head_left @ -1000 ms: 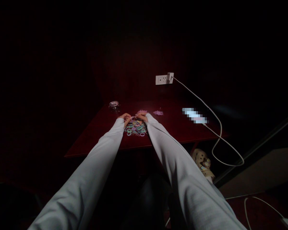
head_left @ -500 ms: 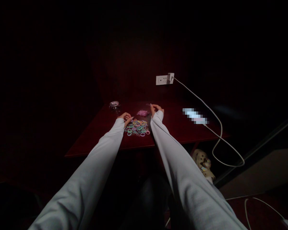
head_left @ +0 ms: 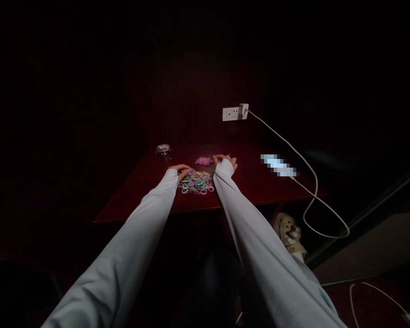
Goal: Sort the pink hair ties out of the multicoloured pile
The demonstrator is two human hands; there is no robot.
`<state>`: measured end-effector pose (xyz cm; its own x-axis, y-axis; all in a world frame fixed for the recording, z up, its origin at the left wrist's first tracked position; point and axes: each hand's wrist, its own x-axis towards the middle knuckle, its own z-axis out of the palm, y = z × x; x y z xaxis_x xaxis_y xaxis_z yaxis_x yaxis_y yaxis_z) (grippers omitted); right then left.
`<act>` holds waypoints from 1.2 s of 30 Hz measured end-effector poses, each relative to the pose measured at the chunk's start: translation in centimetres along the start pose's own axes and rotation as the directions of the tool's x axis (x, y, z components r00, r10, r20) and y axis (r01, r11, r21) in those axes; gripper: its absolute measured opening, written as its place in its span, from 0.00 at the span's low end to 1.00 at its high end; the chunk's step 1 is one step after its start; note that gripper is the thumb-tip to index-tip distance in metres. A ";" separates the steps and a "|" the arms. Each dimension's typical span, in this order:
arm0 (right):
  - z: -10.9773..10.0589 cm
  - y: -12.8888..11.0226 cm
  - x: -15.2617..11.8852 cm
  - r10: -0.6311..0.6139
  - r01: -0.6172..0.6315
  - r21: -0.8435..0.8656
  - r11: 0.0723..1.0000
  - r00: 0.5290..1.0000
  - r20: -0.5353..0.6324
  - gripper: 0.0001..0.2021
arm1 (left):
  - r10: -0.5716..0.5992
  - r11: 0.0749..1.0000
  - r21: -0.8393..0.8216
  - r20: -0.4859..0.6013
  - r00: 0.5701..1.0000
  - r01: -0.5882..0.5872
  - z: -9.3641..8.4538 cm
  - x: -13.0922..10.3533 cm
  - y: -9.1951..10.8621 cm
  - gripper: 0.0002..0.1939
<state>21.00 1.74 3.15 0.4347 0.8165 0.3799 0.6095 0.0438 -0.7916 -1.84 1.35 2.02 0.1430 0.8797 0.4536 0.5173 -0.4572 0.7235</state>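
A pile of small multicoloured bands [head_left: 195, 183] lies near the front edge of the dark red table [head_left: 136, 193]. My left hand [head_left: 181, 171] rests at the pile's upper left edge, fingers bent together against the bands; what they pinch, if anything, is too small to make out. Behind that pile sits a smaller heap of pink-purple bands [head_left: 203, 161]. Just right of this heap is my right hand [head_left: 225, 160], its fingers curled and low over the table. Whether a band is between its fingertips cannot be seen.
A clear jar with a lid [head_left: 163, 150] stands at the table's back left. A blurred-out bright device [head_left: 278, 165] lies on the right, with a white cable [head_left: 283, 135] running to a wall socket [head_left: 230, 114]. A beige clog [head_left: 289, 232] shows below.
My right hand has lowered beside the pink-purple heap, and the thin band seen at its fingertips no longer shows there. The fingers of my left hand have moved slightly over the multicoloured pile.
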 end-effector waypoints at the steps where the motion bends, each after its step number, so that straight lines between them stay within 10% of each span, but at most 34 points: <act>1: 0.1 0.1 0.0 0.002 -0.002 -0.023 1.000 1.000 0.007 0.12 | 0.004 1.000 -0.003 0.000 1.000 -0.004 0.0 0.0 0.1 0.14; 36: 1.4 -0.4 -1.3 -0.022 0.026 -0.281 0.959 1.000 0.018 0.21 | 0.119 0.993 -0.039 0.087 0.989 -0.116 0.3 0.6 -2.7 0.17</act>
<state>19.27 1.48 2.25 0.4092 0.8258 0.3880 0.7823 -0.0986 -0.6150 -2.84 3.18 0.20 0.2762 0.8273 0.4892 0.4637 -0.5606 0.6861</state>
